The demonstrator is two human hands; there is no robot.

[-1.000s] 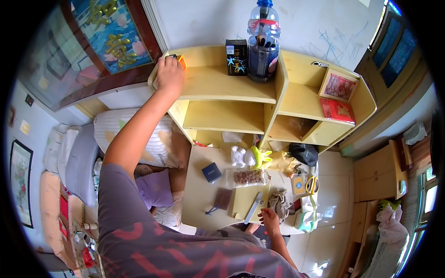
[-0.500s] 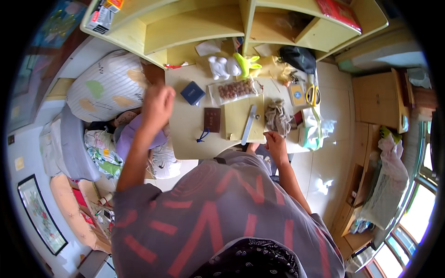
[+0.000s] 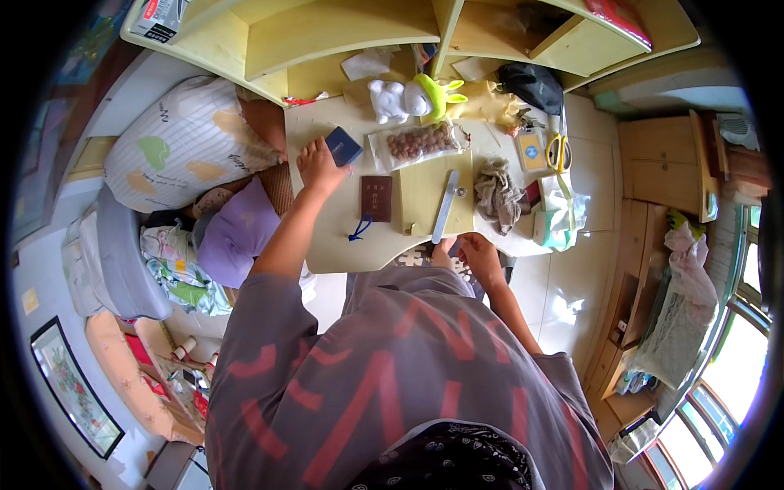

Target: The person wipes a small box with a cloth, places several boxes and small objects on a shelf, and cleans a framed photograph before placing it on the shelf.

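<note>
Over the left part of the desk, my left hand (image 3: pixel 320 167) reaches a small dark blue box (image 3: pixel 344 145). Its fingers are apart, lying along the box's left and lower edges, and they hide part of it. By the desk's front edge my right hand (image 3: pixel 480 260) is closed, thumb and fingertips pressed together. Whatever it pinches, if anything, is too small to tell. Between the hands lie a dark red booklet (image 3: pixel 376 198) with a blue cord loop (image 3: pixel 358 229) and a pale yellow board (image 3: pixel 419 193). A flat grey strip (image 3: pixel 446 206) rests on that board.
Behind these are a clear bag of brown round pieces (image 3: pixel 416 145) and a white figurine with green ears (image 3: pixel 392 100). A crumpled grey cloth (image 3: pixel 500 194), yellow scissors (image 3: pixel 559 153) and a tissue pack (image 3: pixel 557 224) sit at the right. Shelves (image 3: pixel 343 37) rise behind the desk (image 3: pixel 327 253).
My left hand has moved right and down from beside the desk onto the blue box, its fingers spreading. My right hand stays closed near the front edge. The view has shifted slightly.
</note>
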